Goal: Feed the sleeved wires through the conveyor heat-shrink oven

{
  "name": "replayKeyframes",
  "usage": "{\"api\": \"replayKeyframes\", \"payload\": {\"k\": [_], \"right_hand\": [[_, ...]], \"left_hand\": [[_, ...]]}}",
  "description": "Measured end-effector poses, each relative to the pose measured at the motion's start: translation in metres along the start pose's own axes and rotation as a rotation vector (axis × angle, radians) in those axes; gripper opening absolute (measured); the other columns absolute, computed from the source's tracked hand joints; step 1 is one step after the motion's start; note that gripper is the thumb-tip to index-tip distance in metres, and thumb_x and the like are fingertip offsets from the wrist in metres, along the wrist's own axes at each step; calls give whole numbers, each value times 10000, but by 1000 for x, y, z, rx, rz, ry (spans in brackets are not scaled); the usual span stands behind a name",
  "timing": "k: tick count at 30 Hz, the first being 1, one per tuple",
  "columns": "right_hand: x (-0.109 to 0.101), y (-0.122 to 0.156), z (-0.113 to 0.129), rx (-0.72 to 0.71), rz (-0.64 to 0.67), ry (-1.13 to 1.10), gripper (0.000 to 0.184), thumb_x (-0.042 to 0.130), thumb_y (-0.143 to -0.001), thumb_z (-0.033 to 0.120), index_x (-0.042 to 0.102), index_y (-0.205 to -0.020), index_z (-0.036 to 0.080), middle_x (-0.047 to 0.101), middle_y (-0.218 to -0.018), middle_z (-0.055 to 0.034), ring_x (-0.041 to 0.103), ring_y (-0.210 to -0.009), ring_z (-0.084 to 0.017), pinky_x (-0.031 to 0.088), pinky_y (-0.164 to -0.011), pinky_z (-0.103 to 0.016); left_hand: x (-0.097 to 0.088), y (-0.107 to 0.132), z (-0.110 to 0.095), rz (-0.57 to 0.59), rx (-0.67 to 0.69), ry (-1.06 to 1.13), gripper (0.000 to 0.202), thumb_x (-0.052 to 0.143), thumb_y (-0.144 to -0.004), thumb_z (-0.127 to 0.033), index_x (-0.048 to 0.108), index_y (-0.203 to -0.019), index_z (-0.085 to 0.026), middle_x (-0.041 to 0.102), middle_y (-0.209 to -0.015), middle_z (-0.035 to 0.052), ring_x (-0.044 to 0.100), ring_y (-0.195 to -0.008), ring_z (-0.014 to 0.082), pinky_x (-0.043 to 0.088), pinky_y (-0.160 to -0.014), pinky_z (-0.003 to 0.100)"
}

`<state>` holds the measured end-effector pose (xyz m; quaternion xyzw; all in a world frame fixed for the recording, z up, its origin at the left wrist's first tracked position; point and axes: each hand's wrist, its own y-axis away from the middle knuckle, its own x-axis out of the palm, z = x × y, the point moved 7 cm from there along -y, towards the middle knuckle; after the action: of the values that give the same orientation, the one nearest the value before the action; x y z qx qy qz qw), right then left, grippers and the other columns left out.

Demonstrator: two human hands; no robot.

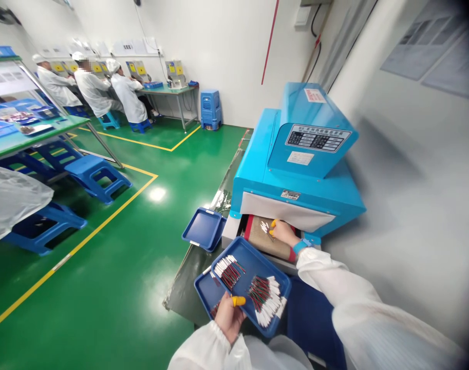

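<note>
reaching forward with hands well apart: right hand [283,232] inside the mouth of a blue tunnel machine [296,192], yellow-capped fingertips [273,224] just beside a small bunch of white-tipped wires [264,226] on a tan mat [265,245], any grip on them impossible to tell; left hand [229,317] nearer the body, clamped on the rim of a blue tray [253,272] carrying two wire bundles [265,295] lying diagonally.

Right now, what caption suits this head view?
Left hand holds a blue tray of wires; right hand enters a blue machine.
</note>
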<state>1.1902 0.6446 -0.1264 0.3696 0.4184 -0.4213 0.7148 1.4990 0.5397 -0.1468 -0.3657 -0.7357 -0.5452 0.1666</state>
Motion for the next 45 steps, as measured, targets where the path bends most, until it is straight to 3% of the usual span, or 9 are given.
{"api": "replayKeyframes", "payload": {"k": [9, 13, 16, 25, 34, 39, 45], "right_hand": [[-7, -1, 9, 43, -52, 20, 199, 528, -700, 114, 605, -884, 130, 662, -817, -98, 598, -775, -195, 382, -654, -244], [-14, -9, 15, -40, -130, 21, 260, 485, -703, 78, 603, -926, 145, 660, -899, -93, 595, -849, -199, 395, -737, -258], [-13, -15, 20, -95, -105, 29, 307, 482, -700, 63, 607, -965, 154, 661, -942, -85, 591, -890, -195, 393, -787, -261], [-6, -23, 14, -76, -70, 31, 266, 495, -681, 51, 633, -881, 159, 669, -890, -64, 589, -844, -176, 394, -783, -248], [-7, -31, 15, -17, -81, 38, 189, 503, -711, 86, 634, -832, 151, 676, -866, -67, 587, -818, -175, 382, -752, -234], [-15, -26, 15, 19, -122, -11, 234, 506, -703, 74, 611, -900, 144, 665, -897, -80, 593, -815, -181, 389, -735, -246], [-18, -16, 14, 34, -131, -69, 200, 538, -694, 103, 590, -878, 158, 656, -841, -53, 589, -772, -164, 400, -713, -233]], "left_hand": [[5, 1, 0, 4, -26, -6, 644, 521, -560, 0, 489, -1177, -183, 689, -768, 59, 644, -843, 238, 477, -783, 383], [4, 2, -1, -29, -32, -1, 629, 516, -551, 4, 504, -1154, -173, 689, -756, 60, 642, -859, 248, 479, -782, 387], [3, 3, 0, -53, -38, 1, 621, 521, -538, 7, 513, -1133, -168, 689, -749, 59, 643, -857, 253, 481, -778, 386], [3, 3, -1, -87, -37, -8, 624, 542, -515, 6, 517, -1112, -173, 685, -716, 49, 649, -825, 256, 492, -746, 386], [11, 2, -1, -9, -36, -2, 648, 529, -507, 12, 524, -1125, -184, 693, -807, 72, 641, -858, 268, 486, -774, 417], [12, 2, -3, -24, -26, 2, 651, 533, -506, 8, 519, -1128, -185, 692, -857, 85, 640, -867, 268, 485, -779, 417], [12, 1, 0, -43, -47, -19, 613, 535, -502, 10, 538, -1088, -169, 692, -754, 71, 643, -858, 274, 482, -779, 420]]}}
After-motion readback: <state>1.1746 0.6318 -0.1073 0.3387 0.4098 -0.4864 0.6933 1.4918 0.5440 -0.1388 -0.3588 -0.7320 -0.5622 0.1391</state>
